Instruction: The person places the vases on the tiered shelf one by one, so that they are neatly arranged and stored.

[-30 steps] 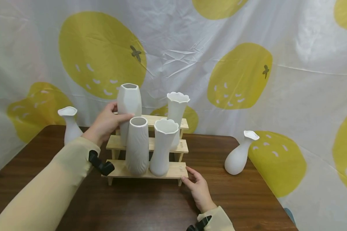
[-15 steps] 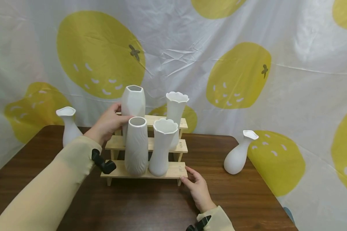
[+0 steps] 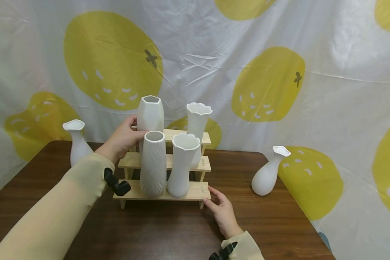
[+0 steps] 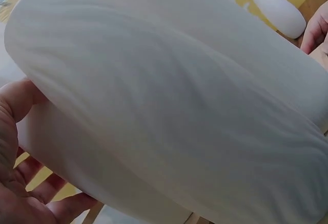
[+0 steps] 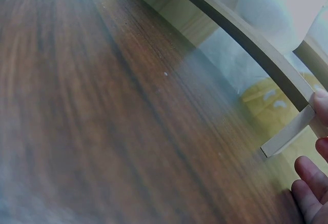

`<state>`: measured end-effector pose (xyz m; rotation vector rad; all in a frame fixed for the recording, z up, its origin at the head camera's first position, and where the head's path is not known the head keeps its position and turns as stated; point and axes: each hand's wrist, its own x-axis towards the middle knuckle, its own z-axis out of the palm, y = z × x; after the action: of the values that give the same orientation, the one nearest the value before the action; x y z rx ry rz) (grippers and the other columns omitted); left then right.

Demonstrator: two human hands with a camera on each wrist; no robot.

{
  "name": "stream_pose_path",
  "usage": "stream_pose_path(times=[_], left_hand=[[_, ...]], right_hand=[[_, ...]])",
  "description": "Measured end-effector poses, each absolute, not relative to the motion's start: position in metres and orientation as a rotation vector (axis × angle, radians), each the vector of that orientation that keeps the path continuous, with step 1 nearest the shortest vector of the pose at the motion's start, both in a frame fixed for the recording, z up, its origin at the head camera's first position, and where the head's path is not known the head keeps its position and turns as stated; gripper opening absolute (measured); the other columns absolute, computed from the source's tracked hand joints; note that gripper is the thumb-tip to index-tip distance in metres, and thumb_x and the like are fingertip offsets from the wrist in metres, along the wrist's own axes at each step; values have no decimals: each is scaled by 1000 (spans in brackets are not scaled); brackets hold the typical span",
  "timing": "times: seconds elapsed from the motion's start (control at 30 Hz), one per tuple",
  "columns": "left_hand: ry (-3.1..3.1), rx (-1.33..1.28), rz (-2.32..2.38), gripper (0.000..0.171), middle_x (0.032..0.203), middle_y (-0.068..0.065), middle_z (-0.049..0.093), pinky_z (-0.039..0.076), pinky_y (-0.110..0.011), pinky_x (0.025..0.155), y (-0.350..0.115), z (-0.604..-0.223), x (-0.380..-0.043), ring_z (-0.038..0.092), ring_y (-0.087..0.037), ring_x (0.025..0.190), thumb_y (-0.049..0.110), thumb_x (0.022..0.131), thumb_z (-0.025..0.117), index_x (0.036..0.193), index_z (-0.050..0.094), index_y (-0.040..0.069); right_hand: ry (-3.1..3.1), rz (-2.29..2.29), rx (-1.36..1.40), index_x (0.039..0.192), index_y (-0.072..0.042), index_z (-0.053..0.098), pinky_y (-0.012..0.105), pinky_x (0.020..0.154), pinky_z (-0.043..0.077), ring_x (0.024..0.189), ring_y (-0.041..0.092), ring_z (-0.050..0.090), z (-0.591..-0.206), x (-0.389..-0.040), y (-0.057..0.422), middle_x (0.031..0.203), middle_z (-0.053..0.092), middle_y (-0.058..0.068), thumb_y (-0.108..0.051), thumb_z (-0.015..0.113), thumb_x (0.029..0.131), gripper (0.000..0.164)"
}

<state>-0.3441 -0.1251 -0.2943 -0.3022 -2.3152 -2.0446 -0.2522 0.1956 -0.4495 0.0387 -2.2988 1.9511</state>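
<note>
A three-tier wooden stand [image 3: 198, 190] bears several white vases. On its middle step, partly hidden by the front vases, stands a faceted vase [image 3: 150, 115]. My left hand [image 3: 121, 140] grips that vase from the left, thumb in front and fingers behind, as the left wrist view also shows. A textured round-mouthed vase [image 3: 153, 166] and a scalloped-rim vase [image 3: 182, 168] stand upright on the lowest step. Another scalloped vase [image 3: 197, 121] is behind them, on the middle step. My right hand [image 3: 224, 213] holds the right end of the lowest step between thumb and fingers.
A narrow-necked vase [image 3: 79, 146] with a wavy mouth stands at the left, partly behind my left forearm. A similar vase [image 3: 267, 175] is at the right, near the edge of the brown wooden table [image 3: 156, 234]. A fruit-patterned curtain [image 3: 195, 54] hangs behind.
My left hand has shifted the faceted vase slightly to the right and turned it a little; over the last half second it is nearly still. My right hand stays on the stand.
</note>
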Motion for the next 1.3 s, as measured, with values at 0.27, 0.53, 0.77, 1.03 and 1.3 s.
stream_pose_path(times=[0.27, 0.53, 0.77, 1.03, 1.3], left_hand=[[-2334, -363, -2033, 70, 141, -19, 35, 43, -50, 94, -128, -298, -347, 44, -36, 120, 12, 90, 67, 147, 27, 6], [-2340, -362, -2033, 72, 142, -19, 36, 41, -50, 95, -129, -298, -346, 43, -36, 121, 14, 90, 67, 148, 26, 7], [-2338, -380, -2056, 74, 145, -19, 33, 39, -53, 99, -130, -298, -346, 41, -37, 125, 14, 91, 67, 150, 23, 7], [-2266, -423, -2117, 76, 153, -16, 26, 30, -51, 108, -142, -301, -344, 32, -34, 136, 22, 94, 64, 153, 19, 8], [-2209, -391, -2040, 69, 153, -20, 25, 21, -50, 111, -158, -309, -336, 25, -33, 138, 27, 98, 55, 152, 20, 3]], right_hand=[[-2302, 1956, 49, 133, 7, 51, 23, 81, 46, 106, 30, 55, -452, -254, 196, 120, 59, 25, -8, 68, 90, 49], [-2298, 1961, 66, 133, 7, 51, 25, 82, 46, 106, 28, 56, -454, -255, 197, 122, 59, 24, -11, 70, 89, 51], [-2298, 1967, 50, 133, 6, 51, 24, 81, 46, 102, 23, 56, -470, -268, 203, 120, 60, 22, -9, 70, 89, 50], [-2290, 1956, 45, 135, 3, 51, 24, 82, 46, 101, 18, 56, -481, -273, 205, 120, 61, 18, -15, 71, 89, 53], [-2299, 1963, 37, 134, 4, 51, 24, 81, 46, 102, 21, 56, -479, -274, 205, 120, 60, 20, -12, 70, 89, 52]])
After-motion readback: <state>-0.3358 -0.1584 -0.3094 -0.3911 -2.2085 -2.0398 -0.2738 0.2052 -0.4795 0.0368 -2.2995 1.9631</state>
